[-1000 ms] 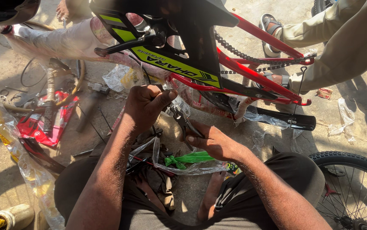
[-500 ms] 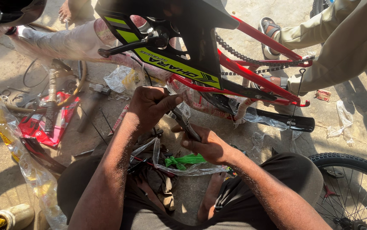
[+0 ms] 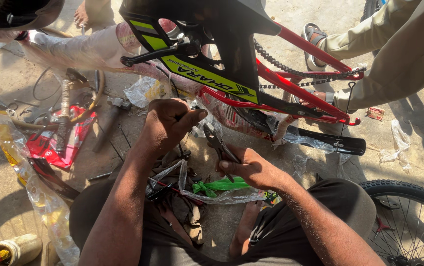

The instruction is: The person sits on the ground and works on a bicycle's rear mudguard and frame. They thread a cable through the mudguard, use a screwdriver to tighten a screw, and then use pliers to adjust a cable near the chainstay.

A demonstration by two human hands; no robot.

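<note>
Frame centre: your left hand (image 3: 165, 123) fisted around thin cable (image 3: 180, 148); your right hand (image 3: 249, 167) clamps pliers (image 3: 217, 142), jaws up, below upturned red bicycle frame (image 3: 290, 83).

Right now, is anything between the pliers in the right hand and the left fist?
Nothing visible. The pliers in the right hand point up at the left hand, with only open gap between.

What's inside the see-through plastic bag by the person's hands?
Inside the clear plastic bag a bright green piece shows. The right hand, holding pliers, covers the bag's upper part, so anything else in there stays hidden.
</note>
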